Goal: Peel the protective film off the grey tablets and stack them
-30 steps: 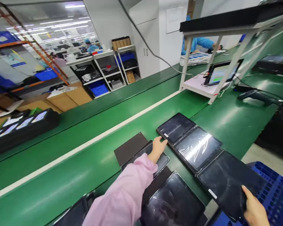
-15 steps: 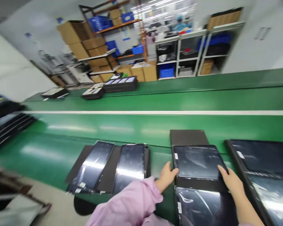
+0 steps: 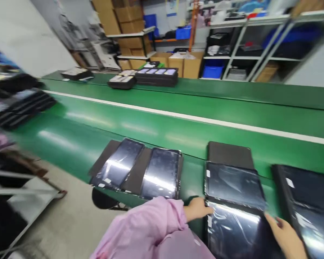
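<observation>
Hands hold one shiny dark tablet (image 3: pixel 232 233) on the green bench (image 3: pixel 178 133): left hand (image 3: pixel 198 210) grips its left edge, right hand (image 3: pixel 283 235) its right edge. Its small white sticker (image 3: pixel 209 221) is too blurry to read. A second tablet (image 3: pixel 233 183) lies just behind it, touching.

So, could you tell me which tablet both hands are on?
The nearest tablet: left hand at its left edge, right hand at its right; the others lie untouched.

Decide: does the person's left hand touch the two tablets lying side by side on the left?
No, the left hand rests on the nearest tablet's edge, apart from that pair.
</observation>
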Demonstrator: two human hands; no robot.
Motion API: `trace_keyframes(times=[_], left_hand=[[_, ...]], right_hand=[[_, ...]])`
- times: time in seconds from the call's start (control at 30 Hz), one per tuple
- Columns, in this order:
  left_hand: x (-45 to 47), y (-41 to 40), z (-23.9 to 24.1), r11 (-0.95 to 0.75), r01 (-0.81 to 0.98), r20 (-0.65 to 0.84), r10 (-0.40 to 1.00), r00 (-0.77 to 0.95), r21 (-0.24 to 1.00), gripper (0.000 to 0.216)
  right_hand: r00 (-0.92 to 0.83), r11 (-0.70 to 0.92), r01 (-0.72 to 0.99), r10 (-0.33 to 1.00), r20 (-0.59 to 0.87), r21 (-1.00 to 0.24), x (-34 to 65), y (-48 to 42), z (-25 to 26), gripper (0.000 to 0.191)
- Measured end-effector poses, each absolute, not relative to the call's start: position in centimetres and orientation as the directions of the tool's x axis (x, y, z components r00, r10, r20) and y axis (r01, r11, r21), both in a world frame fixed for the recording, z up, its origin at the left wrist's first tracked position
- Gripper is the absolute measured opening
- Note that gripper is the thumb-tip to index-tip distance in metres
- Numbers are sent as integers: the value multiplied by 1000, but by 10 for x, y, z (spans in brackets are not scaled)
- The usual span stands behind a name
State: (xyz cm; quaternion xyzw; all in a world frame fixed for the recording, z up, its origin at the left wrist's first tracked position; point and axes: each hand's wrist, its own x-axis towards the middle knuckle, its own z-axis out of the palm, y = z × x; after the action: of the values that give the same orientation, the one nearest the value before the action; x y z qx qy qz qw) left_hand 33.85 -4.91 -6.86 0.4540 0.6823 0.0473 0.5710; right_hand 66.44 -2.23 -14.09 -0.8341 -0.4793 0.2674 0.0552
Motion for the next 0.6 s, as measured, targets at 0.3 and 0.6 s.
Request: trace_keyframes(times=[0.3,0.6], left_hand=[[334,-63,-95,470,661,-759,605,242,585,18],[334,-13,-74,457,671,-625,781,13,585,27]], right_hand=[[597,-734,575,678,-429,-360,611,-79,-116,54],[568,-651,595,756,-325,-472,619,0,-106,56]])
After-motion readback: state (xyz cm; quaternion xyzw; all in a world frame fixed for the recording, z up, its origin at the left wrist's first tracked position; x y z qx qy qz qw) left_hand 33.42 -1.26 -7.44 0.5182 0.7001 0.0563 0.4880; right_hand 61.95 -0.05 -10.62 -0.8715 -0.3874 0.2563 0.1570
